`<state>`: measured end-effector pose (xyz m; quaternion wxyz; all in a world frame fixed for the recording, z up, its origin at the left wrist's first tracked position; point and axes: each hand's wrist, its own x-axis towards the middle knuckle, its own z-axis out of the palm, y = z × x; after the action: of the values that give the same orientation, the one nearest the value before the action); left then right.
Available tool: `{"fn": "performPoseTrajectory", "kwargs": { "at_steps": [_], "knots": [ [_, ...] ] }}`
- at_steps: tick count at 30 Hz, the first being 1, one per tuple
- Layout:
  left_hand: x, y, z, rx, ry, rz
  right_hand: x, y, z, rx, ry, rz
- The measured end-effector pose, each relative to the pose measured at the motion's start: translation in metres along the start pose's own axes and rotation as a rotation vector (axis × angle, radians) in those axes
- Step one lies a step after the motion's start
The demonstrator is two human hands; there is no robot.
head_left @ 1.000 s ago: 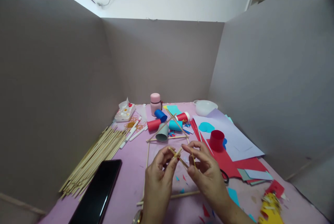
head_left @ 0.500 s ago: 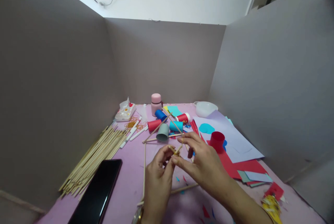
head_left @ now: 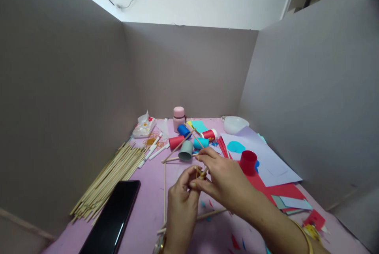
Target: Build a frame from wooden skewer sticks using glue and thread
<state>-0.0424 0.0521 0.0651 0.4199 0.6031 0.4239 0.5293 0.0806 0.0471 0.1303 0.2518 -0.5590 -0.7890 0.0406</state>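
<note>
My left hand [head_left: 182,202] and my right hand [head_left: 220,177] meet above the pink table [head_left: 148,210], both pinched on the crossing point of thin wooden sticks [head_left: 203,172] that form a frame. A yellowish rubber band looks stretched at that joint, between my fingers. One frame stick [head_left: 165,190] runs down the table left of my left hand, and another [head_left: 207,215] lies under my wrists. More sticks of the frame reach back toward the paper cups [head_left: 186,149].
A bundle of loose wooden sticks [head_left: 111,177] lies at the left beside a black phone [head_left: 114,216]. Red cup [head_left: 248,162], coloured paper sheets [head_left: 266,159], a white bowl [head_left: 236,124], a pink bottle [head_left: 178,117], pens and rubber bands [head_left: 154,142] crowd the back. Grey partition walls enclose the table.
My right hand has moved left and forward over the joint, closing against my left hand. The stick frame shifted slightly with it.
</note>
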Motion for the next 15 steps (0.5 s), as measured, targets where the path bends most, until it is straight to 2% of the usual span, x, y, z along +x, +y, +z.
{"fn": "performPoseTrajectory", "kwargs": {
  "at_steps": [7, 11, 15],
  "knots": [
    [0.000, 0.001, -0.001, 0.031, -0.026, -0.014, 0.014, 0.000, -0.003, -0.077, -0.050, -0.112],
    [0.001, 0.000, 0.000, 0.050, -0.022, -0.007, 0.017, 0.002, -0.009, -0.115, -0.104, -0.106],
    [0.002, -0.001, 0.002, 0.064, -0.010, 0.002, 0.019, 0.007, -0.017, -0.038, -0.200, -0.111]
  ]
}}
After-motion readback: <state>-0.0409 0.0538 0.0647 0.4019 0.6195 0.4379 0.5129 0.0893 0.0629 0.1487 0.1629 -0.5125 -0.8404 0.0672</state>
